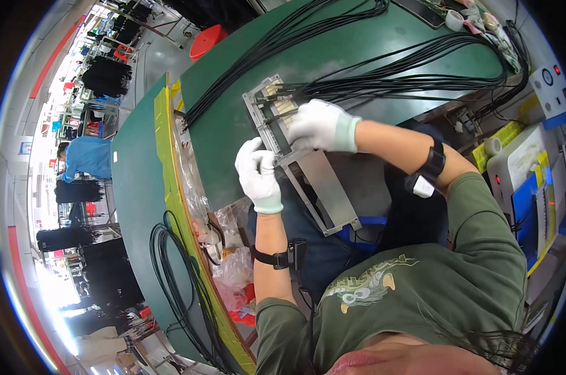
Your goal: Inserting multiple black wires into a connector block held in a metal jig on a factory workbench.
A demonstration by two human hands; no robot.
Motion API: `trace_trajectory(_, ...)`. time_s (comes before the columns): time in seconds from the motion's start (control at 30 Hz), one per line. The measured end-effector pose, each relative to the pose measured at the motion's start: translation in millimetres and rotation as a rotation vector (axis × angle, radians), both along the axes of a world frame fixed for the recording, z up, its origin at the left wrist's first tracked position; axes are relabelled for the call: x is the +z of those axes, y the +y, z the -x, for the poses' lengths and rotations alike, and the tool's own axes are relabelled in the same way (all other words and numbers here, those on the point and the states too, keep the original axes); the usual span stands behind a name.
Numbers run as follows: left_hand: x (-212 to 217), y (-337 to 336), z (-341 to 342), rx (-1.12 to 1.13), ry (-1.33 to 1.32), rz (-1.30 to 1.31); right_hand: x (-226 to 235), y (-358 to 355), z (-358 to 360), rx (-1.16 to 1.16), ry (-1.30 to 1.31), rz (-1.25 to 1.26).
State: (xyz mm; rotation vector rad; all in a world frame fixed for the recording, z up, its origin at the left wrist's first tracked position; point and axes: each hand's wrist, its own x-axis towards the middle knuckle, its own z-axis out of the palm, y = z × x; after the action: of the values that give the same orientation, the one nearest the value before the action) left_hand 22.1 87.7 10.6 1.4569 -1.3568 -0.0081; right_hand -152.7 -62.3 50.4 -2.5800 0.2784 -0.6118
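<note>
A long metal fixture (258,112) lies slantwise, its far part on the green table and its near part over my lap. Cream-coloured pieces (285,105) and black cable ends sit in its far section; a flat grey plate (325,187) lies along its near section. My left hand (259,178), in a white glove, is at the fixture's left side, thumb and fingers bent together near the rail. Above the right side of the middle section is my gloved right hand (320,127), fingers curled inward. Its fingertips, and anything pinched in either hand, are hidden or too small to make out.
Bundles of black cables (414,81) stretch across the green table (223,169). More cable loops (164,250) hang at the left over a yellow-edged board. Plastic bags (233,275) lie beside it. A white machine (520,156) stands at right, a red stool (208,40) beyond the table.
</note>
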Motion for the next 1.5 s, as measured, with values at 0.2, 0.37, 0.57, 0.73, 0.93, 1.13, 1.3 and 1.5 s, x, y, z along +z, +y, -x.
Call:
trace_trajectory(0.2, -2.3, 1.7, -5.3, 0.129, 0.069, -0.043, -6.4, -15.3, 13.2, -0.056, 0.043, -0.094)
trace_trajectory(0.37, -7.4, -1.7, -7.7, 0.121, 0.133, -0.049, -4.3, -16.3, 12.8, -0.089, 0.116, 0.047)
trace_trajectory(0.57, -10.0, -0.8, -9.8, 0.131, 0.135, -0.061, -3.9, -19.0, 14.8, -0.133, 0.147, 0.159)
trace_trajectory(0.73, -9.2, 1.0, -10.1, 0.124, 0.106, -0.078, -3.1, -17.3, 17.2, -0.143, 0.128, 0.219)
trace_trajectory(0.93, -8.3, 1.0, -8.0, 0.117, 0.079, -0.076, -2.9, -16.7, 19.2, -0.13, 0.137, 0.2)
trace_trajectory(1.13, -7.2, 1.1, -5.5, 0.06, -0.025, -0.102, -3.9, -15.5, 17.3, -0.123, 0.104, 0.195)
trace_trajectory(1.3, 0.9, -1.9, -0.9, 0.015, -0.093, -0.098, -5.9, -13.4, 13.8, -0.122, 0.129, 0.18)
trace_trajectory(1.5, 17.6, -6.3, 21.5, -0.01, -0.593, -0.237, -3.4, -12.3, 11.3, -0.144, 0.288, 0.122)
